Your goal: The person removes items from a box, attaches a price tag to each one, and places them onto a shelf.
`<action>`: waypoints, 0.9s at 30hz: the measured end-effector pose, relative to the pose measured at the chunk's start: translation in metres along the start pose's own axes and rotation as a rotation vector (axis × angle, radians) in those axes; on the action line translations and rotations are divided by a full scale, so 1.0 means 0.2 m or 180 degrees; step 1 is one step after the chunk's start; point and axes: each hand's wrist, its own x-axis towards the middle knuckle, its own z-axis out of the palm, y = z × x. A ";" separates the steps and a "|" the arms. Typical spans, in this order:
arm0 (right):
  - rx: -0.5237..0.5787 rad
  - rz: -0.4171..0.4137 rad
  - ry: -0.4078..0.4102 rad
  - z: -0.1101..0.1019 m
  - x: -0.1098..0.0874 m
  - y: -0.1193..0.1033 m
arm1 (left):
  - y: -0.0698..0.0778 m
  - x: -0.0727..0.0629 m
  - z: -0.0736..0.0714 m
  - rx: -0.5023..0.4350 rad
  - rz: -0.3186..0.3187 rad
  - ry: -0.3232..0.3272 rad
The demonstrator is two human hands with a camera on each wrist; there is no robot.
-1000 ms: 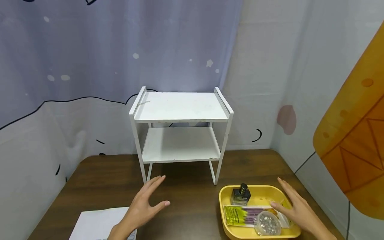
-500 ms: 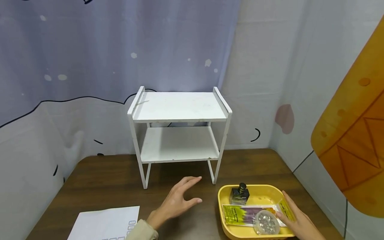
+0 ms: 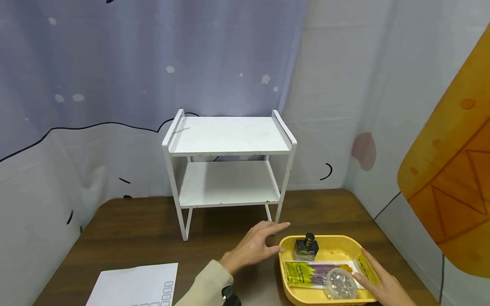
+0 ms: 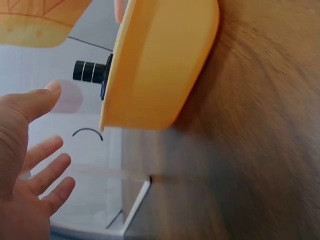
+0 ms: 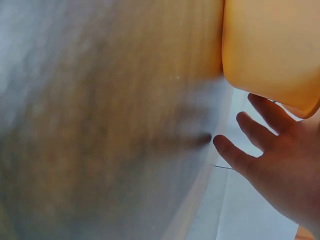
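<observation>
A yellow tray (image 3: 337, 250) sits on the near right part of the brown wooden tabletop (image 3: 134, 225). The left hand (image 3: 254, 246) is at the tray's left side, its fingers spread and extended with nothing held; the thumb reaches close to the far left corner of the rim, and in the left wrist view it stands apart from the tray wall. The right hand (image 3: 384, 284) is at the tray's right side, fingers loosely extended along the outside and the thumb over the inside; whether they press on the wall I cannot tell. Inside the tray, a dark square bottle (image 3: 305, 251) with a black cap stands at the far left. A flat green-and-clear packet (image 3: 300, 274) showing purple sticks lies across the middle, and a round clear tub (image 3: 340, 284) of small shiny pieces rests at the near side, partly over the packet. Farther back, left of the tray, stands a white two-level rack (image 3: 229, 136). A white sheet of paper (image 3: 134, 282) lies at the near left. A pale sleeve (image 3: 210, 278) and a black band (image 3: 229, 296) show at the left wrist.
</observation>
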 end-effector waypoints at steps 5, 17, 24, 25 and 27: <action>0.0016 0.0009 -0.0011 -0.01 -0.01 0.02 | 0.04 0.08 0.05 0.0147 0.0102 -0.0218; -0.0254 -0.0111 -0.0020 -0.01 -0.01 0.03 | 0.06 0.18 0.18 0.0408 0.0237 -0.0311; -0.0361 -0.0250 -0.0036 -0.01 0.00 0.02 | 0.06 0.20 0.22 0.0697 0.0391 -0.0226; -0.0367 -0.0251 -0.0039 -0.01 0.00 0.02 | 0.06 0.21 0.23 0.0720 0.0410 -0.0216; -0.0382 -0.0254 -0.0045 -0.01 0.00 0.02 | 0.06 0.21 0.24 0.0756 0.0425 -0.0195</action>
